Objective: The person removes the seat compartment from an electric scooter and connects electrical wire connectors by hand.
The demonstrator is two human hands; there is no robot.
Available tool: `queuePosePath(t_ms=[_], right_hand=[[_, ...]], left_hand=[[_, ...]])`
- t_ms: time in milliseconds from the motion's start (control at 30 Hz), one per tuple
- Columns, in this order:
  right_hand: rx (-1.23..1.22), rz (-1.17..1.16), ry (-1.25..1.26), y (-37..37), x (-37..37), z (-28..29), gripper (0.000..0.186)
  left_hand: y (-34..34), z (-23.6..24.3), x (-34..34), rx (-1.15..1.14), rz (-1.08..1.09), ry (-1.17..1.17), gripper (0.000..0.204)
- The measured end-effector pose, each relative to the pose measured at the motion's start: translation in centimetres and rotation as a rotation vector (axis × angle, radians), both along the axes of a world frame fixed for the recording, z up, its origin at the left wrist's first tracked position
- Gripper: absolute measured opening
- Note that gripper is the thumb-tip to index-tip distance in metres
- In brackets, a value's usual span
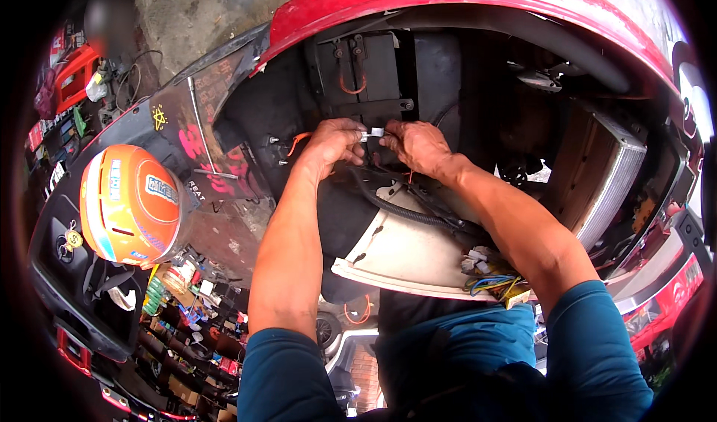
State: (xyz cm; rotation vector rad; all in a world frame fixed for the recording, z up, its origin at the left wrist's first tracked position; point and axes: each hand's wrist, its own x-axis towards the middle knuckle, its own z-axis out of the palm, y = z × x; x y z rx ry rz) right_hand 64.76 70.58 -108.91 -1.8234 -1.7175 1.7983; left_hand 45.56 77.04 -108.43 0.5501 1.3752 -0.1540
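Note:
Both hands meet inside the open compartment of a red-bodied vehicle. My left hand is closed in a pinch at a small white connector. From the other side my right hand has its thumb and fingers closed on the same white piece; whether it is one part or two joined halves I cannot tell. Beyond the hands stand dark box-shaped units with an orange cable looped across terminals. A short orange wire shows beside my left hand. Below the hands runs a black corrugated hose.
A pale panel lies in front of me, bearing a bundle of yellow and blue wires with white connectors. At right is a finned metal block. At left are an orange helmet and a long metal T-shaped tool.

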Motion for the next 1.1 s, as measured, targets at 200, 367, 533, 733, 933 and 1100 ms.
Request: queuePosePath(t_ms=[200, 367, 533, 733, 933, 1100], right_hand=[[-0.038, 0.025, 0.015, 0.1, -0.9, 0.0, 0.024], [0.012, 0.044, 0.041, -0.3, -0.9, -0.7, 0.024], [0.025, 0.151, -0.006, 0.6, -0.7, -0.2, 0.026], [0.014, 0.175, -0.016, 0.3, -0.7, -0.3, 0.025], [0.009, 0.206, -0.012, 0.6, -0.7, -0.2, 0.025], [-0.022, 0.104, 0.002, 0.8, -0.9, 0.1, 0.027]], left_hand=[[0.2, 0.3, 0.0, 0.021, 0.018, -0.012, 0.015], [0.0, -0.1, -0.1, 0.013, -0.008, -0.009, 0.018], [0.2, 0.0, 0.1, 0.04, -0.066, -0.027, 0.016], [-0.2, -0.1, 0.2, 0.071, -0.121, 0.007, 0.016], [-0.1, -0.1, 0.1, 0.068, -0.149, 0.006, 0.017], [0.0, -0.2, 0.3, 0.082, -0.079, -0.008, 0.017]])
